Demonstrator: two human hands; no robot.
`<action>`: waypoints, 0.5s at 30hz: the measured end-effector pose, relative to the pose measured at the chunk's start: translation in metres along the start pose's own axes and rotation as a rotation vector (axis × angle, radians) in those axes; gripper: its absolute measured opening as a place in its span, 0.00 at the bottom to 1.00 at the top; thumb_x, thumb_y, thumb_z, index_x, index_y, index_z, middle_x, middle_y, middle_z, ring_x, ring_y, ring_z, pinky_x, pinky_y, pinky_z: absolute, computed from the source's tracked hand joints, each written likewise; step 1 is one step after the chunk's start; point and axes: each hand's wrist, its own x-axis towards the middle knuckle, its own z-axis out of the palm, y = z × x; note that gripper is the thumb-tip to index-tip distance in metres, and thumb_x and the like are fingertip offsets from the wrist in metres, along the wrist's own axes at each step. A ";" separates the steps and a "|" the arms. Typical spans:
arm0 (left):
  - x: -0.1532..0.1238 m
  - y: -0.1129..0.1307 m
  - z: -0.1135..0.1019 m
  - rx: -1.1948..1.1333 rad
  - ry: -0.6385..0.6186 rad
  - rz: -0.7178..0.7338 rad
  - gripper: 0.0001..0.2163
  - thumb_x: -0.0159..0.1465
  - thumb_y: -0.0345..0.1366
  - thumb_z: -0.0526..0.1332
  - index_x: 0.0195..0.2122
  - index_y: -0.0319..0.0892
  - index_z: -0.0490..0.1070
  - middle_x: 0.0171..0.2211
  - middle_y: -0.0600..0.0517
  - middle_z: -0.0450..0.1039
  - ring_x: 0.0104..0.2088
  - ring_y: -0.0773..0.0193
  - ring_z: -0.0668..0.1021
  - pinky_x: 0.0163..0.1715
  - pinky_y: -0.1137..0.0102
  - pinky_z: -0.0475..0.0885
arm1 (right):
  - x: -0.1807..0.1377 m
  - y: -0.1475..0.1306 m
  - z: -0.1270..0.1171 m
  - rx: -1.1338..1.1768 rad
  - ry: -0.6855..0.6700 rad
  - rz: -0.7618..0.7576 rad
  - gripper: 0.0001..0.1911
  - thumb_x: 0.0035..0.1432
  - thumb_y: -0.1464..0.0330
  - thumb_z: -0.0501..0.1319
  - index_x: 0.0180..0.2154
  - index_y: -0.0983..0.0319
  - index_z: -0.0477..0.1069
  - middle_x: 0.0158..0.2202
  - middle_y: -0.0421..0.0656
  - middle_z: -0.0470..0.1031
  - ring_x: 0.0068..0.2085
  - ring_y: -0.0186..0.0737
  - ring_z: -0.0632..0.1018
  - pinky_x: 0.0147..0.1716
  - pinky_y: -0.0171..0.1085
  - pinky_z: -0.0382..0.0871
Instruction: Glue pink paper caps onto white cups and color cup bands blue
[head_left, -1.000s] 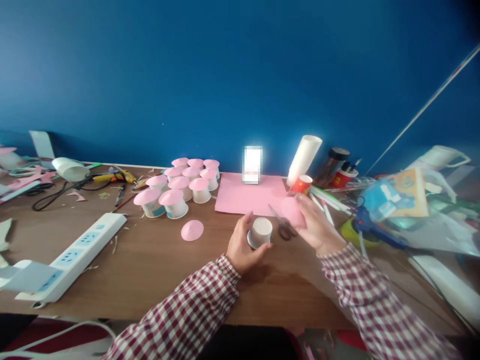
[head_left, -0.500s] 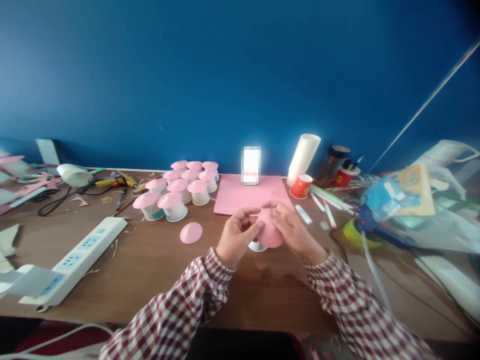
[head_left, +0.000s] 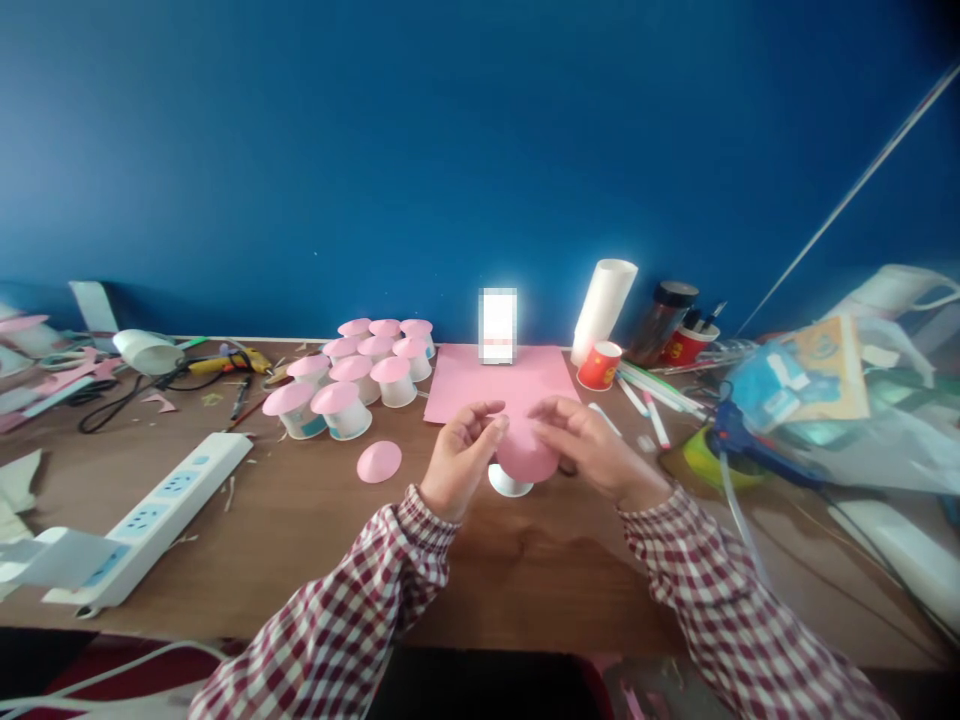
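Note:
A pink paper disc [head_left: 528, 452], apparently a shallow cone, is held up between my hands. My left hand [head_left: 466, 450] pinches its left edge with thumb and fingers. At the opposite edge, the curled fingers of my right hand [head_left: 592, 450] grip the same paper. Below and partly behind it stands a white paper cup [head_left: 511, 482], mostly hidden. Left of my left hand a loose pink paper cone [head_left: 379, 461] lies on the table. Farther back, several white cups topped with pink paper cones [head_left: 341, 400] stand in a group.
A pink sheet [head_left: 472, 382] lies behind my hands. To the right are a red cup [head_left: 599, 366], stacked white cups [head_left: 604, 308], pens [head_left: 656, 418] and a blue glue gun [head_left: 739, 440]. A power strip [head_left: 161, 510] and a yellow glue gun [head_left: 225, 362] lie at left.
My right hand has moved slightly to the right and its fingers have shifted on the paper's edge. The paper has turned a little, and more of the cup below shows.

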 end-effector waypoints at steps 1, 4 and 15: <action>0.003 0.002 -0.001 0.017 -0.034 0.004 0.18 0.53 0.39 0.64 0.43 0.37 0.67 0.28 0.53 0.70 0.27 0.72 0.73 0.29 0.75 0.69 | 0.002 -0.004 0.000 -0.049 -0.070 -0.016 0.11 0.53 0.64 0.61 0.39 0.60 0.69 0.32 0.40 0.72 0.31 0.33 0.72 0.30 0.33 0.67; 0.009 0.005 -0.004 0.035 -0.114 -0.013 0.18 0.50 0.36 0.67 0.42 0.37 0.68 0.29 0.52 0.71 0.30 0.70 0.74 0.32 0.74 0.69 | 0.007 -0.007 0.002 -0.064 -0.131 -0.059 0.13 0.53 0.63 0.62 0.42 0.59 0.70 0.34 0.41 0.73 0.36 0.35 0.74 0.35 0.35 0.68; 0.014 -0.004 0.000 -0.129 0.116 -0.015 0.24 0.48 0.37 0.68 0.45 0.39 0.66 0.28 0.56 0.68 0.27 0.72 0.72 0.26 0.77 0.67 | 0.004 0.008 -0.001 0.061 0.031 0.073 0.12 0.49 0.62 0.65 0.32 0.62 0.67 0.26 0.37 0.69 0.23 0.27 0.67 0.19 0.29 0.58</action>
